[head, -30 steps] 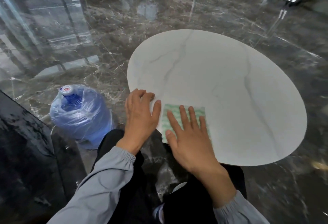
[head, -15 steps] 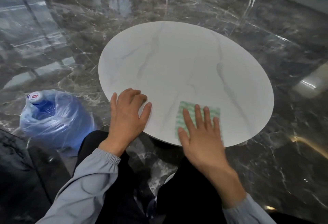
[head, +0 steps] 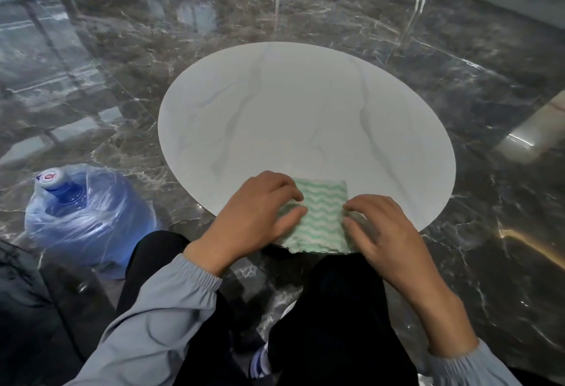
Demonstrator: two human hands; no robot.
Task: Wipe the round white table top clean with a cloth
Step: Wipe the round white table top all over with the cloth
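Dark marble floor surrounds the table top, which looks spotless (faint streaks would not show), with the cloth at its near edge pinched at either side by left hand and right hand, perhaps for refolding before more wiping.

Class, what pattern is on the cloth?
The folded fabric cloth has green-and-white wavy stripes, best seen in the head view.

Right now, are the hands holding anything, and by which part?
Yes, the cloth. The left hand pinches its left edge and the right hand pinches its right edge, at the near rim of the table.
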